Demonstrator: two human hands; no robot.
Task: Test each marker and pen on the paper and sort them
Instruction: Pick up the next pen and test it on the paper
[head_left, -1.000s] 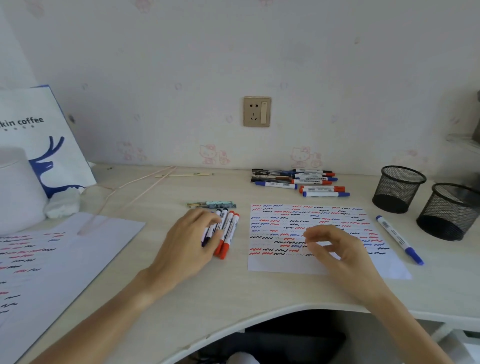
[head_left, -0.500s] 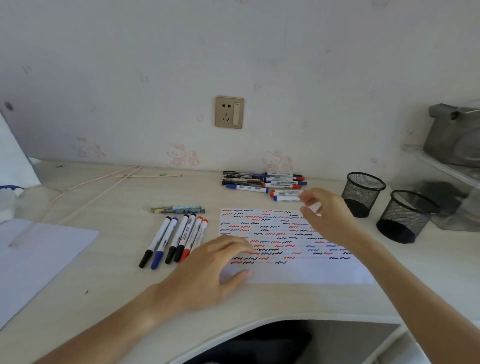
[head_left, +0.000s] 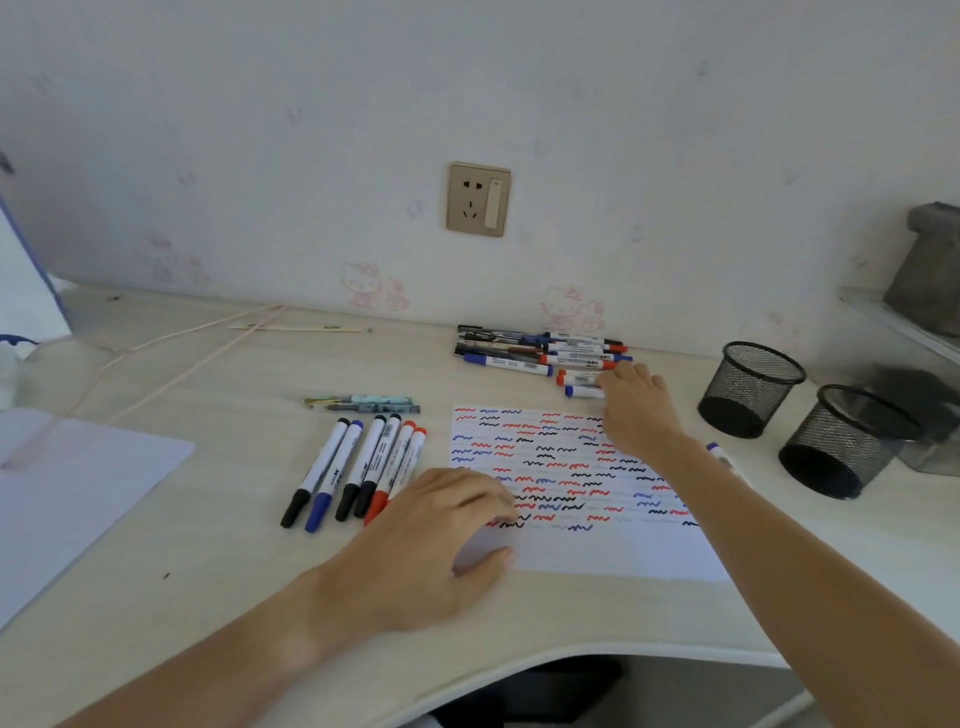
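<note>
— Can you read any writing anywhere?

— Not really. The markers (head_left: 358, 470) lying in a row just left of the paper (head_left: 613, 551) have dark print along their white barrels, but it is too small and blurred to make out.

— And the pile of markers (head_left: 540, 351) at the desk's back edge?

— Those carry printed labels too, equally unreadable.

— The paper itself?

— Only red, blue and black squiggles, no letters or numbers.

— Anything on the wall?

— The wall socket (head_left: 478, 199) shows no lettering. The pink cartoon cat stickers (head_left: 373, 286) above the desk are pictures without words.
</note>
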